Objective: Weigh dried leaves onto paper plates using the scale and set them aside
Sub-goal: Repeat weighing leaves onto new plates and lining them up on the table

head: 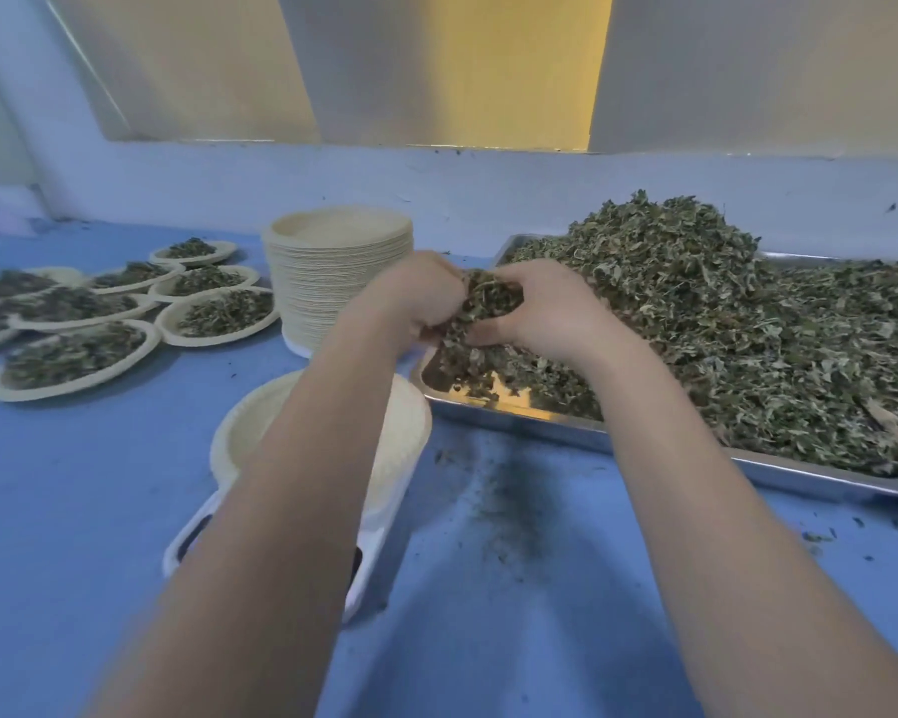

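Blue table [99,484]: left hand [416,298] and right hand [545,308] cup dried leaves [488,298] over tray [540,414], both clenched round a light, brittle, crumbly clump best scooped from beneath

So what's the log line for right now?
both hands scoop leaves from tray | plate on scale | filled plates left

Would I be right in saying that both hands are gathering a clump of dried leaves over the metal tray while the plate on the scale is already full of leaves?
Not quite: the head view shows the plate on the scale is empty. The rest holds: the left hand and right hand hold a clump of dried leaves over the metal tray.
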